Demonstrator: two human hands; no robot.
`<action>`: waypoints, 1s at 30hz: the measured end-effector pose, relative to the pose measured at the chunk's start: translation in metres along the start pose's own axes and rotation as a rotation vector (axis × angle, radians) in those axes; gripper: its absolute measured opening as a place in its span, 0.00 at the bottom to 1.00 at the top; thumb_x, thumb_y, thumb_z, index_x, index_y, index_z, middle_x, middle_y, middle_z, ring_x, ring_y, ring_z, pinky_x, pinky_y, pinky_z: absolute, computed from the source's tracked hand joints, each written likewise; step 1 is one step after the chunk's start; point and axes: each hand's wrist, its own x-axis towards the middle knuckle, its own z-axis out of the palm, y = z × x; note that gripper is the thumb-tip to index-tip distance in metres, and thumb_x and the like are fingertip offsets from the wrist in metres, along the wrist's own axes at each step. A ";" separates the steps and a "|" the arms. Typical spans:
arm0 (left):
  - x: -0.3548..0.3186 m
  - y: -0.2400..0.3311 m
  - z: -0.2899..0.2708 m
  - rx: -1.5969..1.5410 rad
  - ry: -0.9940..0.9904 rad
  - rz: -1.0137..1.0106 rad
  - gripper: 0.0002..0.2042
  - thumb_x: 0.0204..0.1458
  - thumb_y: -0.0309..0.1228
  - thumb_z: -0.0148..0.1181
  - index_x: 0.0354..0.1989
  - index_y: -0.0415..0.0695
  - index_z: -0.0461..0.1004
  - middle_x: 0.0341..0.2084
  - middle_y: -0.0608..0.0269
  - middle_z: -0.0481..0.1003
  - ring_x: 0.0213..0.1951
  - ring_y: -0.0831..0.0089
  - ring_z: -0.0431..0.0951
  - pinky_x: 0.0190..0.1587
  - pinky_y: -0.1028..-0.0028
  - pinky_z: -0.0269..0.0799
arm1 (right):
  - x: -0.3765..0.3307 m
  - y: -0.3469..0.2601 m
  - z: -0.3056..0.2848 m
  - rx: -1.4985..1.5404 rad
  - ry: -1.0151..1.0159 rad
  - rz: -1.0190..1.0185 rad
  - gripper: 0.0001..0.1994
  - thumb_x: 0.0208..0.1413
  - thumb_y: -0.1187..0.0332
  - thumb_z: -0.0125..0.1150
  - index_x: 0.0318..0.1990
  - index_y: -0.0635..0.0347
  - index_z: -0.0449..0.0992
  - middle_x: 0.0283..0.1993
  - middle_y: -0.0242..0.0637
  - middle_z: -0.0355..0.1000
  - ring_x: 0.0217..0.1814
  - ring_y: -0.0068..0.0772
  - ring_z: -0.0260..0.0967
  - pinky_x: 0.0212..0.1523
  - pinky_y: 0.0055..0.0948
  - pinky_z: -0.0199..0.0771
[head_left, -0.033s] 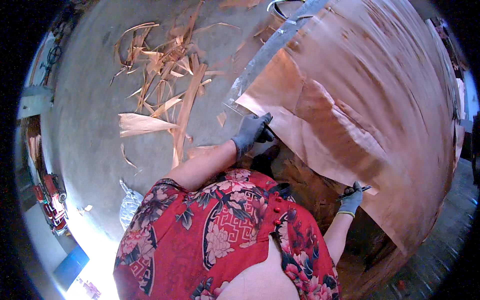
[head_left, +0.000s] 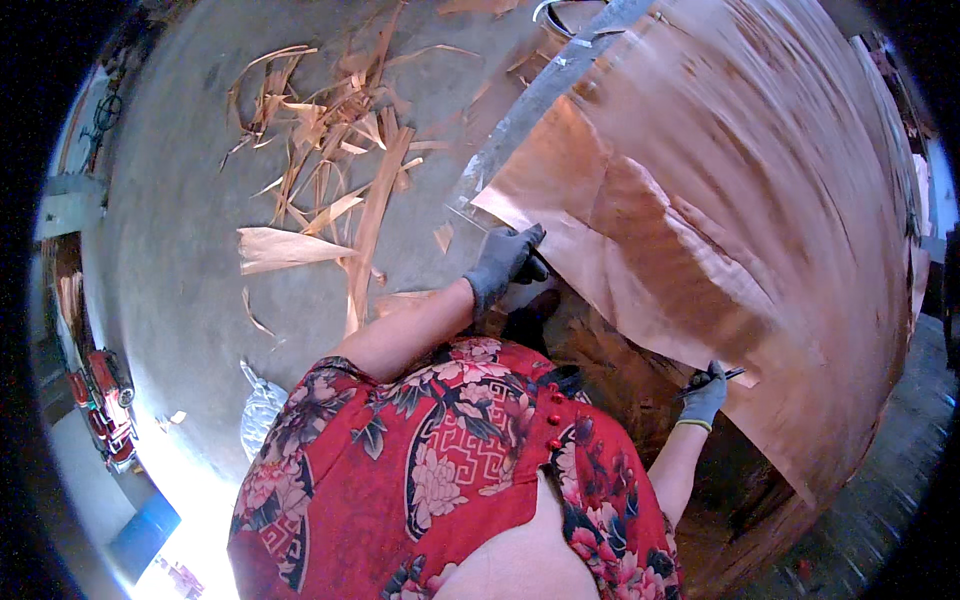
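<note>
A broad stack of reddish-brown thin wood veneer sheets (head_left: 770,180) fills the right side. Its top sheet has a torn, raised flap (head_left: 690,250) and a pale near edge. At the left end of that edge, my left hand (head_left: 502,262) in a grey glove is closed around something dark and narrow, mostly hidden by the fingers. Farther right, my right hand (head_left: 704,394), also gloved in grey, closes on a thin dark tool (head_left: 737,373) lying over the sheet's near edge. The tool's kind is too small to make out.
Torn veneer strips (head_left: 340,170) lie heaped on the grey floor (head_left: 180,250) to the left. A long grey bar (head_left: 550,90) runs along the stack's left side. A silvery bag (head_left: 262,408) sits by my left elbow, and a red machine (head_left: 108,400) stands far left.
</note>
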 end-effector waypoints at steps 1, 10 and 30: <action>0.005 -0.004 -0.002 -0.002 -0.009 -0.017 0.15 0.52 0.40 0.56 0.23 0.39 0.72 0.15 0.56 0.74 0.14 0.67 0.73 0.18 0.71 0.69 | 0.002 0.001 0.003 -0.014 0.002 -0.026 0.10 0.51 0.67 0.55 0.21 0.48 0.62 0.10 0.25 0.54 0.10 0.22 0.51 0.11 0.21 0.49; 0.010 -0.008 -0.001 0.047 -0.054 0.005 0.15 0.54 0.40 0.54 0.24 0.41 0.71 0.17 0.55 0.75 0.15 0.69 0.75 0.17 0.73 0.68 | 0.010 0.002 -0.005 -0.152 0.084 -0.156 0.09 0.49 0.67 0.57 0.21 0.48 0.66 0.13 0.25 0.58 0.11 0.20 0.49 0.12 0.21 0.48; 0.028 -0.043 -0.009 0.265 0.037 0.220 0.19 0.53 0.41 0.54 0.21 0.35 0.75 0.16 0.57 0.75 0.16 0.72 0.74 0.18 0.71 0.68 | 0.015 -0.009 -0.004 -0.238 0.079 -0.078 0.13 0.49 0.63 0.56 0.17 0.47 0.61 0.09 0.25 0.55 0.08 0.23 0.50 0.09 0.25 0.47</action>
